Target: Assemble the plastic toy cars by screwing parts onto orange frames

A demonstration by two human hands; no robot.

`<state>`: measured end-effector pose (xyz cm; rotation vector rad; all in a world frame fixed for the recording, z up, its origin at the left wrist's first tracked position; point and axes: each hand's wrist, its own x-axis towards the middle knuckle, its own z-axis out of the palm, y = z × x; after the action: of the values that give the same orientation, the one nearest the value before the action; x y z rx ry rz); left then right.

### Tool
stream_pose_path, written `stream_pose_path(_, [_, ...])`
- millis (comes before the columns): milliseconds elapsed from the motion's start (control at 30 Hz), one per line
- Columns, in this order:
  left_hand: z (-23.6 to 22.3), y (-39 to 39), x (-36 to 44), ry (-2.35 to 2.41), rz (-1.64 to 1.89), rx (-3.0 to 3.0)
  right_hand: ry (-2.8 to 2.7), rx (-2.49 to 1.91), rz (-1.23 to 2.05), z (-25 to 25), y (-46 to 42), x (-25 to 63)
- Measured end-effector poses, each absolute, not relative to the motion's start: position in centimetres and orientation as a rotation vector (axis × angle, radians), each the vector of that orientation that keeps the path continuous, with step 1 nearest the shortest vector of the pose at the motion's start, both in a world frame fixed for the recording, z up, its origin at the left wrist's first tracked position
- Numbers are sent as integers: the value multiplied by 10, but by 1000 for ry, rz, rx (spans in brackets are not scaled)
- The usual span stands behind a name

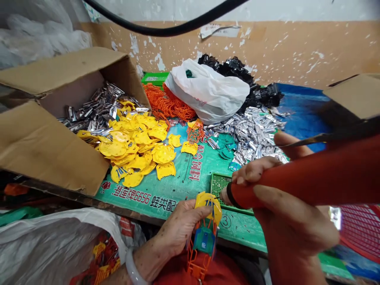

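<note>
My left hand [181, 229] pinches the yellow plastic piece [208, 204] firmly, its orange lattice frame [199, 257] hanging below. My right hand [292, 233] wraps the red-handled tool [297, 184], its tip just beside the piece. Loose yellow pieces [133, 146] heap toward the left.

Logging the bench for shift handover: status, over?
Left hand holding yellow-and-orange plastic piece. Right hand gripping red-handled tool, tip beside the piece. Green perforated tray just beyond.

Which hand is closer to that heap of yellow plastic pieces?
The left hand is nearer: it holds a yellow plastic piece just below and right of the heap of yellow plastic pieces. The right hand is farther right, gripping a red tool handle.
</note>
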<state>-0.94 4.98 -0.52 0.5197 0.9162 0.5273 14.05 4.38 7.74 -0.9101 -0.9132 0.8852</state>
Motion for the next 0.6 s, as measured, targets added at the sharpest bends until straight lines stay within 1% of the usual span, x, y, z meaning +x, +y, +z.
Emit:
stream_pose_path(167, [-5, 50, -10, 886, 540, 504, -913, -894, 916, 73, 45, 136])
stream_pose_path(600, [-1, 52, -8, 912, 582, 457, -991, -941, 871, 66, 44, 134])
